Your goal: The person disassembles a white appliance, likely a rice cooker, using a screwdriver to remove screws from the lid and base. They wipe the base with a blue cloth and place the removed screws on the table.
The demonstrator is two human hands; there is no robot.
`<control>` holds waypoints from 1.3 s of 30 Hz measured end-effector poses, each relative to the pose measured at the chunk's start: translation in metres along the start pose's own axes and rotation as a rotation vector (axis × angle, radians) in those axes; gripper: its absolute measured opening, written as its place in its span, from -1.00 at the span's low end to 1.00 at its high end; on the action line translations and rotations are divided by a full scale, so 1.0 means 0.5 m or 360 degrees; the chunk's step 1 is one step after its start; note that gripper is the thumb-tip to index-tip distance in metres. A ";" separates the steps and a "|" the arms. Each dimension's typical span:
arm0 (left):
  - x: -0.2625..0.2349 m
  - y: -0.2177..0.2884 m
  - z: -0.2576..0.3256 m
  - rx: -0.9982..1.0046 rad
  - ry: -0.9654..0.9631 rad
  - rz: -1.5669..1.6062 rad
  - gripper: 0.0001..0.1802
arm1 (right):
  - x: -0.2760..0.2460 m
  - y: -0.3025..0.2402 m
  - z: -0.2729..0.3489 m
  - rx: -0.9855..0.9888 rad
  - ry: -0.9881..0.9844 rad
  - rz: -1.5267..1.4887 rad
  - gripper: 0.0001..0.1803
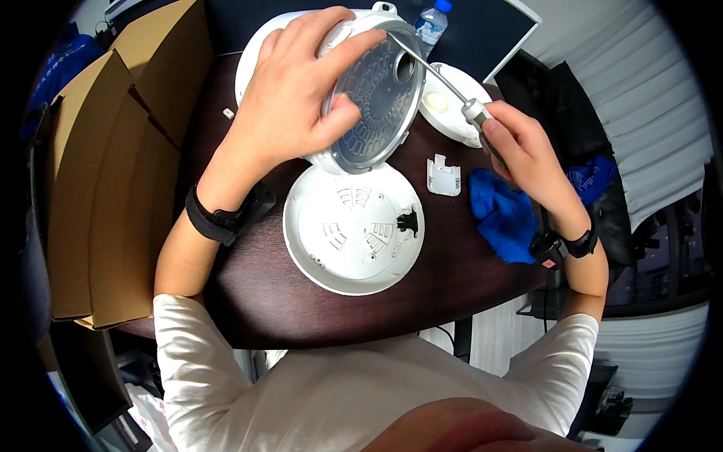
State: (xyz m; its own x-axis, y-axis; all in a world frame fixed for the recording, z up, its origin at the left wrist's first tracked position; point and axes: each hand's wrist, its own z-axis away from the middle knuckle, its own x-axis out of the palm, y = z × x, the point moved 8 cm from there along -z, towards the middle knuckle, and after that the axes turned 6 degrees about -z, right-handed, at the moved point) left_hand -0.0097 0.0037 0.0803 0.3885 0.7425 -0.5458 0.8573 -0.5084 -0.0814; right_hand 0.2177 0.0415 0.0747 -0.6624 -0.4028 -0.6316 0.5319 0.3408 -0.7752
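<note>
My left hand (297, 94) grips the rim of a round white appliance lid (373, 102), which looks like a rice cooker's, with a grey patterned inner face and a round hole. The lid is tilted up, and its inner face shows beside my thumb. In my right hand (526, 151) is a screwdriver (448, 84) with a grey-green handle. Its long shaft slants up to the lid's top rim, its tip close to my left index finger. A shallow round white base cover (354, 226) with vent slots lies below the lid, a black fitting (407, 221) at its right side.
Right of the base cover are a small white plastic bracket (443, 181) and a crumpled blue cloth (501, 215). Another white round part (438, 117) and a water bottle (431, 29) stand behind. Tall cardboard boxes (113, 188) line the left; a small white piece (228, 114) lies nearby.
</note>
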 end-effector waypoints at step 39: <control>0.009 -0.001 0.012 0.0012 -0.0018 0.0014 -0.30 | 0.066 -0.029 -0.025 -0.0928 0.0239 0.1090 -0.77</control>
State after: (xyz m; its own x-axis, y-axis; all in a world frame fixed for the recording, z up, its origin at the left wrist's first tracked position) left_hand -0.0103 0.0049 0.0729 0.3921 0.7330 -0.5558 0.8512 -0.5182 -0.0829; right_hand 0.1814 0.0340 0.0653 -0.3833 0.1467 -0.9119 0.5100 0.8567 -0.0765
